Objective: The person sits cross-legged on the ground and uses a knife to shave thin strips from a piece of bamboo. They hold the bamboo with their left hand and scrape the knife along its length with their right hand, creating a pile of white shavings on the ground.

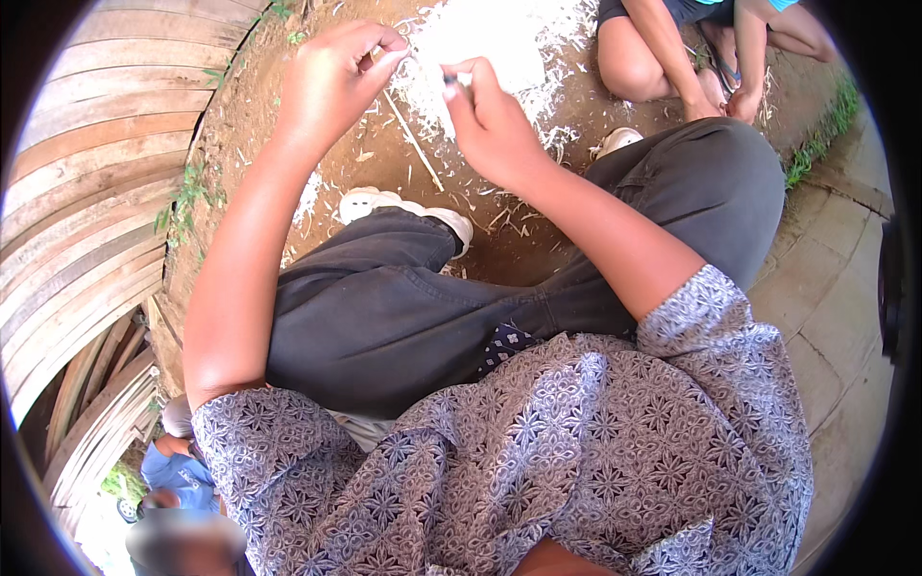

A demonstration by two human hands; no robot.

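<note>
Pinching one end of a thin pale stick [415, 144] between thumb and bent fingers, the left hand [331, 82] sits at about eleven o'clock in the head view. The stick slants down from those fingertips toward the middle of the picture, over bare brown earth [250, 125]. Its lower end hangs free above the ground near a white shoe [370, 204].

The right hand [490, 115], at about twelve o'clock, is closed around a small dark tool [449, 75]; only its tip shows past the thumb, so whether it is a blade cannot be told. The tip stands just beside the left fingertips, near the stick's upper end.

Judging by its look, the stick is light, dry and stiff along its length, yet slim enough to snap if bent or squeezed hard. A hold close to the worked end, as the left hand has it, would seem to keep it from whipping; a grip far down the shaft would probably let it flex.

A heap of white shavings [490, 38] lies on the earth at twelve o'clock, beyond both hands. Curved wooden planks [86, 192] fill the nine o'clock side. Another person's bare legs [634, 58] show at one o'clock, hands down by the feet.
</note>
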